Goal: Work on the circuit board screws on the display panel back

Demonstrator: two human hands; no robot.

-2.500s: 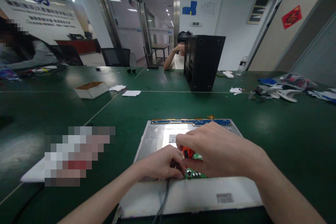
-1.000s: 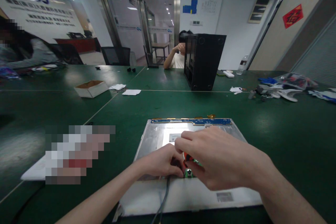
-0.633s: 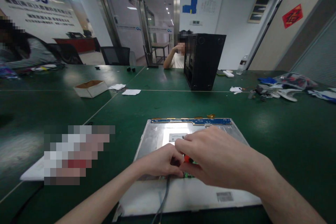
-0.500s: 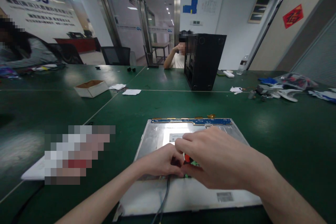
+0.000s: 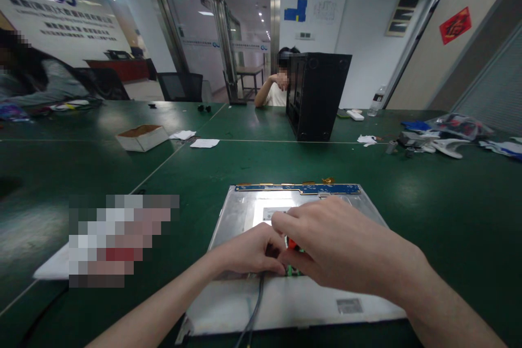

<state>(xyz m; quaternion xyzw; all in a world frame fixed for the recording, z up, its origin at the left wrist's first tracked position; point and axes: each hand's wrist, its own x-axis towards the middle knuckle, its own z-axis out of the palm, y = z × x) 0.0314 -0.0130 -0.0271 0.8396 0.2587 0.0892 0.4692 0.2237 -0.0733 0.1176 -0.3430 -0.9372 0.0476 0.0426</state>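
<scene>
Right hand (image 5: 346, 247) grip pinched shut on a small orange-handled tool (image 5: 291, 242), tip down at the small green circuit board (image 5: 294, 270). Left hand (image 5: 248, 253) grip closed, pressing beside the board to steady it. Board sits on the flat silver metal display panel (image 5: 240, 215), black cable (image 5: 253, 310) trailing off toward me, panel flat on the green desk (image 5: 428, 212).
</scene>
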